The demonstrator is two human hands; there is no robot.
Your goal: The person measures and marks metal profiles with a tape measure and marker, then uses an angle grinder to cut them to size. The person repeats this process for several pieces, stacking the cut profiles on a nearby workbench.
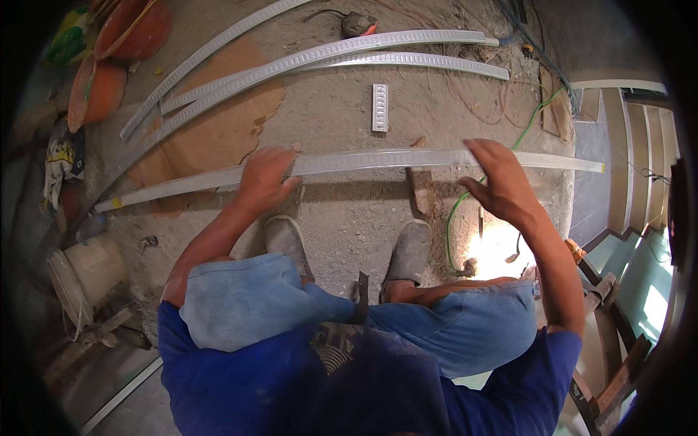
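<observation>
A long, slightly bowed-looking silver metal channel [378, 160] with a ribbed face lies crosswise in front of my feet. My left hand [265, 180] straddles it left of the middle, fingers past its far edge and thumb near its close edge, spread apart; contact is unclear. Farther right, my right hand [502, 183] is at the channel with fingers and thumb wide open, the thumb away from the metal. Under the channel's middle sits a wooden block [420, 192]. A short piece of slotted metal channel [379, 107] lies on the ground beyond.
More long metal channels [349, 48] lie farther off, partly over brown cardboard [218, 123]. Orange tubs [102, 91] stand far left, a whitish bucket [91, 272] nearer left. A green cable [454, 225] runs beside bright light at right. Steps [636, 167] rise at the right edge.
</observation>
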